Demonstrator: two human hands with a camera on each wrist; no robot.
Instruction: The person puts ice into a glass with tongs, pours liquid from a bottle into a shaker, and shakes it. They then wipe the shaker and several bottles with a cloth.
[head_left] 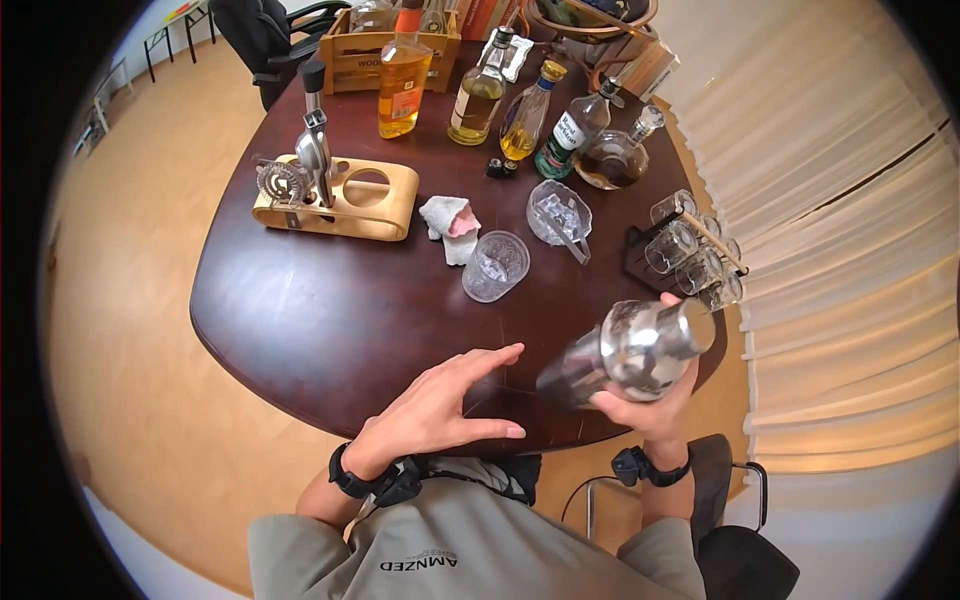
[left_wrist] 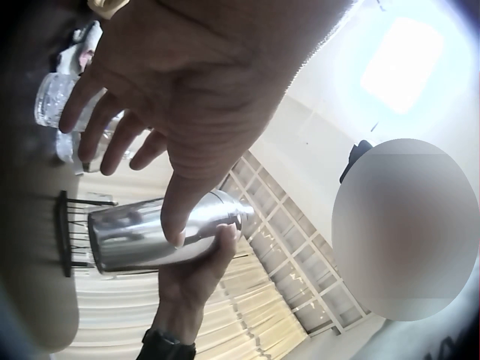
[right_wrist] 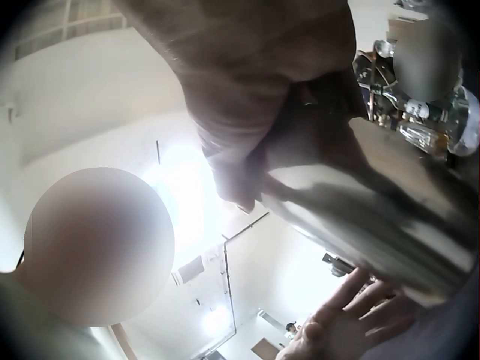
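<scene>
**Right hand (head_left: pixel 662 412) grips a shiny metal shaker (head_left: pixel 640 350); left hand (head_left: pixel 432 405) holds nothing, at the shaker's nine o'clock**

Directions follow a clock face laid over the head view, with twelve o'clock pointing away from the person.

The right hand is wrapped around the shaker near its capped end, thumb on the near side, fingertips showing past the far side. The shaker tilts, and its long axis runs from the cap (head_left: pixel 697 327) at two o'clock to the base (head_left: pixel 562 385) at eight o'clock, so the wide base end, smeared by blur, faces the left hand. In the left wrist view it looks held up in the air.

The left hand's fingers are extended and its thumb is spread apart. From it, the shaker lies at three o'clock, across a short gap. The thumb overlaps the shaker in the left wrist view, but the head view shows the two apart. The right hand is plainly the nearer one, since it already has the hold.

Around the shaker on the dark table (head_left: pixel 300 300), a patterned tumbler (head_left: pixel 495 268) stands at ten o'clock, with a crumpled cloth (head_left: pixel 450 220) just beyond. A glass bowl (head_left: pixel 540 228) with tongs (head_left: pixel 575 243) sits at eleven. At one o'clock, near the table's edge, is a rack (head_left: pixel 636 255) of small glasses (head_left: pixel 672 248).
</scene>
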